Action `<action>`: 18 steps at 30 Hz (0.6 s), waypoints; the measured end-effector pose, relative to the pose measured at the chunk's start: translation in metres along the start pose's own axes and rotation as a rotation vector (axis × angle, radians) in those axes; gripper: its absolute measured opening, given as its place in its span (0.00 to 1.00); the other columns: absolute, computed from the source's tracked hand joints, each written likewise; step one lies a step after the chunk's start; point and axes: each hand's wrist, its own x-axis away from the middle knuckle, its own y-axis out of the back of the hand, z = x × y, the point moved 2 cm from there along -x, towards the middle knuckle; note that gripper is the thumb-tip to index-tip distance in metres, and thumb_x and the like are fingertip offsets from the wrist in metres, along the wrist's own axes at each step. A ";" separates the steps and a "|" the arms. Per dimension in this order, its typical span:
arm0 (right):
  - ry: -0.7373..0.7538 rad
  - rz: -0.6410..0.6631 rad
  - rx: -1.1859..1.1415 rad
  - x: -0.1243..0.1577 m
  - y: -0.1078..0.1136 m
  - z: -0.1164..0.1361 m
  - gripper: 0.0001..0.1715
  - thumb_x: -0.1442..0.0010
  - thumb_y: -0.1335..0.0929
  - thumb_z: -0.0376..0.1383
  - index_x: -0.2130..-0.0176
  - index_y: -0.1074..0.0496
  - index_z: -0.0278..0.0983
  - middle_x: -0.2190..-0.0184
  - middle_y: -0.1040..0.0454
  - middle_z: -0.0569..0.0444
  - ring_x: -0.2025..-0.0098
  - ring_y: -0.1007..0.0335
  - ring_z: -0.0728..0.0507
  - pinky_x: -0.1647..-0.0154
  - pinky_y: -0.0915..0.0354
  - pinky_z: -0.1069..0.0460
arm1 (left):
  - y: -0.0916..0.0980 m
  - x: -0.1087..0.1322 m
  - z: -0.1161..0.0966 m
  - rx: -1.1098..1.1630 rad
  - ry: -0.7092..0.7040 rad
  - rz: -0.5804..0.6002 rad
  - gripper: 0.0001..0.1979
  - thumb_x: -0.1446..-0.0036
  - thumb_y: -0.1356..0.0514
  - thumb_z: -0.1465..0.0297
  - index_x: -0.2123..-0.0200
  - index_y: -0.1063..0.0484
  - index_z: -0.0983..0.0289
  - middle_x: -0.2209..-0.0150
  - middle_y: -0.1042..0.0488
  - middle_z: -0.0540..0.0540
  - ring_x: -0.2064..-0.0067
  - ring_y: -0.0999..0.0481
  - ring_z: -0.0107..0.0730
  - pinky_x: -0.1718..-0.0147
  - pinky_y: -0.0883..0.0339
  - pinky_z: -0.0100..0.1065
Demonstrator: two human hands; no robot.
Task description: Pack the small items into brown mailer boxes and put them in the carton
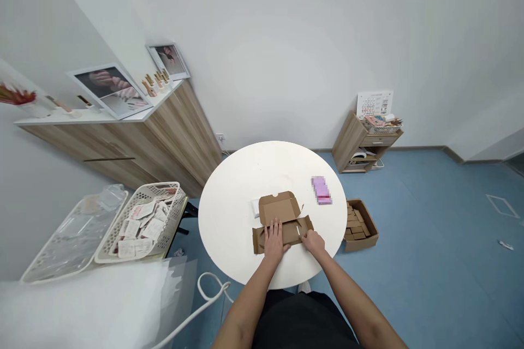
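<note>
A brown cardboard box [291, 233], partly unfolded, lies on the round white table [233, 191] with its lid panel tilted away from me. My left hand [274, 240] rests on the box's near panel, fingers stretched out and spread. At the right end of the box, my right hand [313, 241] is closed on the side flap, its fingertips partly hidden. A short white strip [298, 230] shows beside those fingers. Just left of the lid sits a small white item [255, 208]. A purple packet [321, 190], blurred into blocks, lies farther right on the table.
On the floor to the right stands an open carton [362, 246] of small brown boxes. A white basket [179, 212] of packets is at the left, near a white hose [204, 305]. A wooden cabinet [180, 131] and a small shelf unit [347, 139] stand by the wall.
</note>
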 end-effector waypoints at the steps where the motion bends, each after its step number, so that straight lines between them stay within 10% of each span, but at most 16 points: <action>1: 0.001 0.001 0.000 -0.002 -0.001 0.004 0.15 0.38 0.36 0.43 0.60 0.25 0.37 0.57 0.22 0.42 0.55 0.24 0.37 0.62 0.34 0.48 | 0.002 0.000 0.002 0.006 -0.008 0.013 0.49 0.48 0.38 0.53 0.31 0.57 0.63 0.30 0.54 0.65 0.30 0.56 0.56 0.35 0.61 0.60; 10: 0.083 -0.004 0.042 -0.009 0.002 0.011 0.08 0.39 0.36 0.36 0.64 0.26 0.39 0.59 0.22 0.47 0.56 0.25 0.39 0.62 0.36 0.50 | 0.022 -0.004 0.020 0.024 -0.139 0.060 0.39 0.42 0.42 0.55 0.32 0.53 0.58 0.31 0.48 0.62 0.31 0.49 0.50 0.35 0.60 0.59; 15: 0.124 -0.343 -0.096 -0.015 0.018 -0.018 0.18 0.34 0.43 0.40 0.60 0.28 0.36 0.57 0.25 0.42 0.52 0.29 0.40 0.57 0.37 0.50 | 0.022 -0.004 0.018 0.045 -0.116 0.084 0.42 0.44 0.39 0.53 0.32 0.51 0.58 0.31 0.48 0.62 0.31 0.49 0.51 0.35 0.61 0.60; 18: 0.011 -0.255 -0.174 -0.021 0.020 -0.032 0.25 0.33 0.49 0.39 0.61 0.28 0.34 0.61 0.23 0.40 0.59 0.26 0.40 0.63 0.36 0.50 | 0.022 -0.005 0.020 0.049 -0.119 0.090 0.43 0.45 0.39 0.53 0.32 0.52 0.58 0.31 0.48 0.62 0.31 0.50 0.52 0.35 0.62 0.60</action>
